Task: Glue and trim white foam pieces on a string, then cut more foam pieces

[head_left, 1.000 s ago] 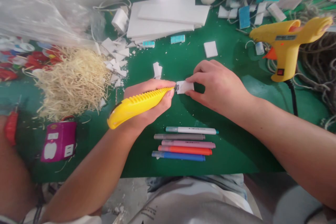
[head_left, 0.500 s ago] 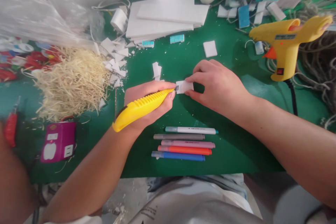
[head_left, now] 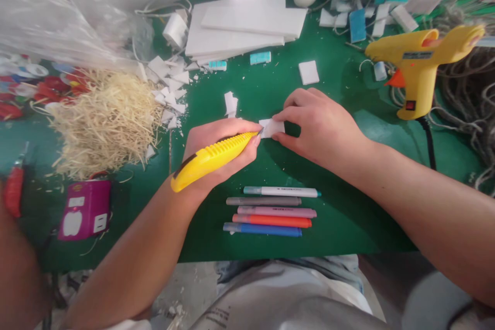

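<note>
My left hand (head_left: 228, 149) is closed around a yellow utility knife (head_left: 214, 159). The knife's blade tip touches the left part of a small white foam piece (head_left: 274, 128) lying on the green table (head_left: 332, 216). Thumb and fingers of my right hand (head_left: 315, 118) pinch that piece at its right end. Behind my right hand lies a white foam square (head_left: 309, 72). Some white offcuts (head_left: 231, 104) rest just beyond my left hand. Several markers (head_left: 278, 192) lie side by side in front of my hands.
On the right stands a yellow glue gun (head_left: 419, 67) with its black cord. Stacked white foam sheets (head_left: 240, 26) lie at the back. A straw heap (head_left: 110, 118), white scraps (head_left: 170, 87) and a purple box (head_left: 85, 210) are on the left. Another person's arm (head_left: 23, 263) shows at the left edge.
My left hand and the knife have shifted slightly right, and the blade tip now lies a little further onto the foam piece. The right hand keeps its hold.
</note>
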{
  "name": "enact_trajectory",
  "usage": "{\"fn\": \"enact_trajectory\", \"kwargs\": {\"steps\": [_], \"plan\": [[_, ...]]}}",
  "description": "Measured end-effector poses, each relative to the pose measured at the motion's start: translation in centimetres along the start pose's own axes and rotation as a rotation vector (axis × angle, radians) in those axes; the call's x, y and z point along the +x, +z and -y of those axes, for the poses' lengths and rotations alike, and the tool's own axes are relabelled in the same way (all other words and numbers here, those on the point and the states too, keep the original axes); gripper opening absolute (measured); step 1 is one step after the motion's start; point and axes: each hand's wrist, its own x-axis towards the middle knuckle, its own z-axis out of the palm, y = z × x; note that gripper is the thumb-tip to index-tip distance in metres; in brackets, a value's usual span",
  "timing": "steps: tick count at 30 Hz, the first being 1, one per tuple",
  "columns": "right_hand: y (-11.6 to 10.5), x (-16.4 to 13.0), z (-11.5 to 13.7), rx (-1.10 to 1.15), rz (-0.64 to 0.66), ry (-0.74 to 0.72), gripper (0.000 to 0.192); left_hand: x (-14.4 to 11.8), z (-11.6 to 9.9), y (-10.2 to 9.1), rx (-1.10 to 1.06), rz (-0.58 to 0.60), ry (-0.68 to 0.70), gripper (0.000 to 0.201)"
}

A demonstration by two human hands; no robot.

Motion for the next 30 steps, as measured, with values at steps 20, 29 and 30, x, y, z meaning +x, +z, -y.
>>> {"fn": "enact_trajectory", "kwargs": {"steps": [20,29,30], "plan": [[-0.16,0.01,0.07,-0.002,0.012,0.003,0.016,-0.02,0.0,0.07,0.007,0.001,0.013,0.01],[-0.09,-0.04,-0.06,0.012,0.0,-0.009,0.015,-0.37,-0.02,-0.26,0.017,-0.015,-0.063,0.016],[-0.05,-0.06,-0.12,0.014,-0.004,-0.013,0.015,-0.39,-0.06,-0.29,0.023,-0.014,-0.074,0.017]]}}
